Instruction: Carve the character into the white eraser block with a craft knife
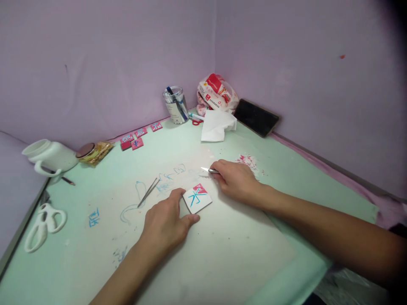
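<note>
A small square tile (197, 203), white with a pink corner and blue strokes on top, lies flat in front of me. My left hand (167, 220) closes on it from the left, thumb at its lower edge and fingertips at its left corner. My right hand (233, 178) is wrapped round a craft knife (210, 170), whose blade points left just beyond the tile without touching it. To the left of the tile lie metal tweezers (148, 192). Pink and white shavings (247, 163) are heaped behind my right hand.
Several pink tiles (137, 144) lie near the back wall. A pen jar (176, 106), a tissue pack (218, 93), a loose tissue (218, 126) and a phone (257, 117) stand or lie in the corner. At left are a tipped white jug (52, 156) and white-handled scissors (44, 226).
</note>
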The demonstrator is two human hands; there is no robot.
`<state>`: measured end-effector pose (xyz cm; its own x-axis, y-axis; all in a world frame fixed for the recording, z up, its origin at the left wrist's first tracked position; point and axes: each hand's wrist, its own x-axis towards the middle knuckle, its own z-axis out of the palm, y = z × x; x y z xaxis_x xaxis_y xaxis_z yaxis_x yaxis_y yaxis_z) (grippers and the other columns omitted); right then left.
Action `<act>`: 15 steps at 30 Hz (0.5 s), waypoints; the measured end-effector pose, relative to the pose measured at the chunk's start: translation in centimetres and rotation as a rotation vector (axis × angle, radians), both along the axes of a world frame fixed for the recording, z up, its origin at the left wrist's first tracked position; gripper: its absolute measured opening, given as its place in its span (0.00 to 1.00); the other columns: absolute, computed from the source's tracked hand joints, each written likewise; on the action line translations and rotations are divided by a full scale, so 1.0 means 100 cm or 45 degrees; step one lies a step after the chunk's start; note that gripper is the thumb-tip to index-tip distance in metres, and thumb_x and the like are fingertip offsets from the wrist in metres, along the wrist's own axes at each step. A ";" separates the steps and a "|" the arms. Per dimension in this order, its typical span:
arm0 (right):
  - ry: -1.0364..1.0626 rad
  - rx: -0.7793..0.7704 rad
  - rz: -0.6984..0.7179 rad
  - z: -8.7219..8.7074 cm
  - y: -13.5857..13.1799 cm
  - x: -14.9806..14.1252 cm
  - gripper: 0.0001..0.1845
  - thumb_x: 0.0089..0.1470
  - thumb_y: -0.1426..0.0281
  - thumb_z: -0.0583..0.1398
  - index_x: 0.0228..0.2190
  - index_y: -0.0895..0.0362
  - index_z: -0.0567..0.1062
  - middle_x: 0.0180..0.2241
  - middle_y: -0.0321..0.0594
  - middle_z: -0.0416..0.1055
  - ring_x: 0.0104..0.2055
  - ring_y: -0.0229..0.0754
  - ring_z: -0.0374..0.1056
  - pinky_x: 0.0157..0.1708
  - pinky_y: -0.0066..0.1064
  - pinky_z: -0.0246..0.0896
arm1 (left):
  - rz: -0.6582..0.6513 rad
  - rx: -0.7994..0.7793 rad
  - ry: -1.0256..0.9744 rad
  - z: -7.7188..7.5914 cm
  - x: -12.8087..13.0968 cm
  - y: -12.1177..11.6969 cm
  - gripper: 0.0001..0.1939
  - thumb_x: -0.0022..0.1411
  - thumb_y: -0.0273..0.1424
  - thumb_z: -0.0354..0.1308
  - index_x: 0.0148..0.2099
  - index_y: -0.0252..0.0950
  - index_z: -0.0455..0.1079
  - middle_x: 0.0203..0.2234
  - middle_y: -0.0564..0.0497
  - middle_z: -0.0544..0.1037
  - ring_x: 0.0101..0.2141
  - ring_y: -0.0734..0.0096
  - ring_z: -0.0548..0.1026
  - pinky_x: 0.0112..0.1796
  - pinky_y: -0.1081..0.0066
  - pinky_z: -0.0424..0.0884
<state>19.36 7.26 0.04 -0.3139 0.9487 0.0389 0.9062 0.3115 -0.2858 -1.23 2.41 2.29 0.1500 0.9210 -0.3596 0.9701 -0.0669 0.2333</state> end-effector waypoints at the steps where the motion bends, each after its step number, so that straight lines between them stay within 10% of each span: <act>1: -0.005 0.006 0.008 0.000 0.000 0.000 0.12 0.57 0.73 0.51 0.41 0.55 0.72 0.39 0.40 0.73 0.38 0.43 0.69 0.28 0.32 0.48 | 0.002 0.005 -0.002 0.000 0.000 0.000 0.29 0.58 0.45 0.52 0.58 0.38 0.57 0.30 0.48 0.76 0.35 0.56 0.76 0.30 0.66 0.63; 15: -0.017 -0.001 0.024 -0.001 -0.001 0.000 0.12 0.58 0.72 0.51 0.42 0.55 0.71 0.40 0.41 0.74 0.40 0.44 0.69 0.29 0.31 0.50 | 0.008 0.025 -0.005 0.000 0.000 -0.003 0.29 0.58 0.46 0.52 0.58 0.38 0.58 0.31 0.48 0.77 0.35 0.56 0.76 0.30 0.66 0.64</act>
<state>19.40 7.16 -0.06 -0.3320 0.9427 0.0341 0.9040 0.3283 -0.2740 -1.20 2.15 2.34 0.1459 0.9288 -0.3406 0.9695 -0.0657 0.2361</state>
